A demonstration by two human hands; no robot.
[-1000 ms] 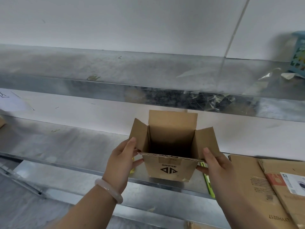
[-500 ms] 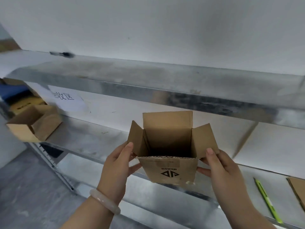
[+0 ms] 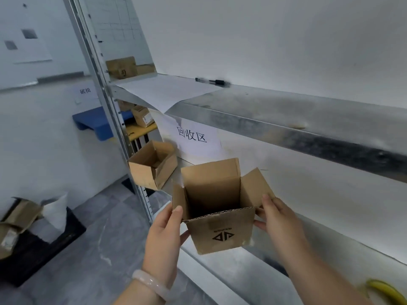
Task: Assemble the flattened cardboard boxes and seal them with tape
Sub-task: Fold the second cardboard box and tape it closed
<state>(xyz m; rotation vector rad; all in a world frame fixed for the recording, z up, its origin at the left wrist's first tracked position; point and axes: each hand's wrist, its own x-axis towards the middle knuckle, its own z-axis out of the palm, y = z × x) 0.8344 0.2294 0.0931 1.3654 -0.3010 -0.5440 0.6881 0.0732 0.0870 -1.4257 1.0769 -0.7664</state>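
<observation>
Lowest in the frame, the left hand (image 3: 166,230) comes up from the bottom centre, a pale bangle (image 3: 152,285) on the wrist, its thumb pressed on the near left corner of the small box (image 3: 220,230) and its fingers curled against the left wall. The right hand (image 3: 278,219) enters from the lower right and mirrors it, thumb laid over the right flap, fingers tucked behind the right wall. Both hands clamp the box between them; neither is spread. The box hangs in the air at centre frame, upright, its top open with three flaps standing and the near edge showing raw corrugation. No tape is in view, and the underside is hidden, so I cannot tell whether the bottom is sealed.

Judging by the grip, the step in hand is carrying the formed box to a resting place. To do it well, keep the pressure on the walls near the corners so the box stays square, and keep it level so the flaps do not fold inward.

Just beyond the box, at left of centre, another open box (image 3: 152,166) sits tilted at the end of the lower shelf (image 3: 319,245). Above it a paper sign (image 3: 193,137) hangs on the wall. Farther up, the upper shelf (image 3: 286,115) carries a loose sheet (image 3: 163,89) and a pen (image 3: 211,81). At the far lower left a dark bin (image 3: 33,245) holds scrap card
</observation>
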